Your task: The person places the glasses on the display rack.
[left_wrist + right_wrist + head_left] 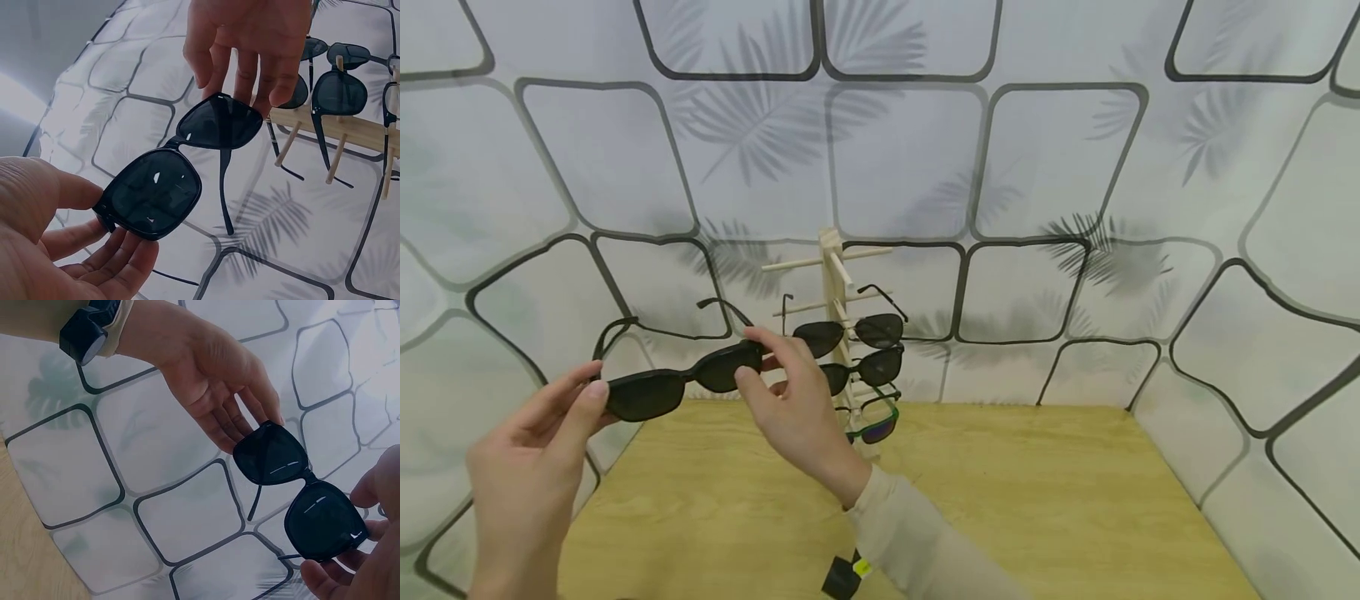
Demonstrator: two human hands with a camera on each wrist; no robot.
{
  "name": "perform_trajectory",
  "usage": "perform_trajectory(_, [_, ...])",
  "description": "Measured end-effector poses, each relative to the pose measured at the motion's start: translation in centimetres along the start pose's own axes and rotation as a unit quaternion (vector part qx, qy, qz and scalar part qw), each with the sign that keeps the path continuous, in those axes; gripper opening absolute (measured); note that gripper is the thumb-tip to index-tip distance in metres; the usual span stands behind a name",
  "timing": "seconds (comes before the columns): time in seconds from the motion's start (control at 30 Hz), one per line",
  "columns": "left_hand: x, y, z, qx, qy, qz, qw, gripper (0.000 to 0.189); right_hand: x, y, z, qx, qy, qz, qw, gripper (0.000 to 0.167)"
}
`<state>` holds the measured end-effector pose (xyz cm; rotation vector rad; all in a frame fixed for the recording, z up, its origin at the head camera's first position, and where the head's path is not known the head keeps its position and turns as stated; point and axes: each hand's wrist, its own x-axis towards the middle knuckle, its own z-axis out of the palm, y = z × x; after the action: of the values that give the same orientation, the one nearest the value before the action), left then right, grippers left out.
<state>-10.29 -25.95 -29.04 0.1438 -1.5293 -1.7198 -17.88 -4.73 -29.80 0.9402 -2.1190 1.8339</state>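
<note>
Black sunglasses (647, 395) with dark lenses are held up between both hands, temples unfolded and pointing away. My left hand (538, 454) pinches the left end of the frame by the hinge, thumb in front and fingers behind. At the other end, my right hand (801, 408) grips the corner of the right lens between thumb and fingers. In the left wrist view the sunglasses (157, 192) tilt, with the left hand (37, 231) below and the right hand (250, 44) above. The right wrist view shows the same sunglasses (325, 519) from the opposite side.
Behind the right hand stands a wooden eyewear rack (831, 279) with pegs, its upper pegs bare. Sunglasses (880, 331) and a green-rimmed pair (880, 429) hang lower. A small black object (841, 578) lies at the wooden table's (1037, 500) front. Patterned fabric (910, 167) surrounds the table.
</note>
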Motion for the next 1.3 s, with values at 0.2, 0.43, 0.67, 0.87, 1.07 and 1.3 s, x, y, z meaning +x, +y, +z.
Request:
perform_trajectory(0.2, [0.2, 0.7, 0.9, -0.005, -0.013, 0.009, 0.9999, 0.032, 0.3, -1.2, -1.1, -0.001, 0.001, -0.001, 1.0, 0.049])
perform_trajectory(0.43, [0.8, 1.7, 2.3, -0.018, -0.026, 0.012, 0.9994, 0.032, 0.8, -2.5, -2.5, -0.004, 0.008, -0.011, 0.9999, 0.049])
perform_trajectory(0.67, [1.6, 2.9, 4.0, -0.051, -0.062, 0.019, 0.9966, 0.032, 1.8, -3.6, -4.3, -0.016, 0.024, -0.032, 0.9991, 0.05])
perform_trajectory(0.87, [2.3, 3.3, 5.9, -0.066, -0.097, 0.036, 0.9925, 0.029, 2.5, -4.3, -5.9, -0.028, 0.05, -0.042, 0.9975, 0.049])
perform_trajectory(1.07, [2.5, 3.5, 7.2, -0.037, -0.117, 0.032, 0.992, 0.029, 2.7, -4.5, -7.2, -0.029, 0.068, -0.045, 0.9962, 0.05])
perform_trajectory(1.3, [2.9, 3.7, 8.9, -0.029, -0.14, 0.042, 0.9888, 0.027, 3.1, -4.6, -8.7, -0.037, 0.087, -0.045, 0.9945, 0.049])
